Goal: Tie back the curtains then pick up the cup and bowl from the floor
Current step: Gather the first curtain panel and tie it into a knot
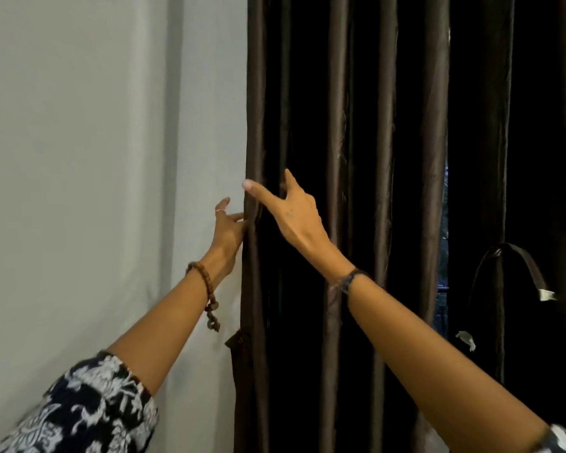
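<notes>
Here the dark brown curtain [386,158] takes up the whole right part of the view, hanging in long upright folds beside a pale wall [79,142]. A narrow slit between two folds far to the right lets a strip of bluish light through. Low on the curtain's left edge a brown tieback strap [237,341] hangs against the wall; on the right, a second dark strap [517,259] loops in an arch over the fabric, with a pale tag at its end.

Both forearms reach up and forward from the bottom corners, in a dark sleeve [89,410] with a white floral print that is pushed back to the elbow. The left arm rises along the wall, a beaded bracelet [206,289] round its wrist. The right arm crosses in front of the folds, a thin dark band [350,279] at its wrist.

The left hand [227,230] lies right at the curtain's left edge, its fingers extended and touching the outermost fold; one finger, with a ring, lifts clear towards the wall. Whether any finger curls behind the cloth I cannot tell. The right hand [291,210] hovers over the same edge, just above the left hand, with fingers spread and straight: one points left across the outer fold, another points up against the next fold. It grips nothing.
</notes>
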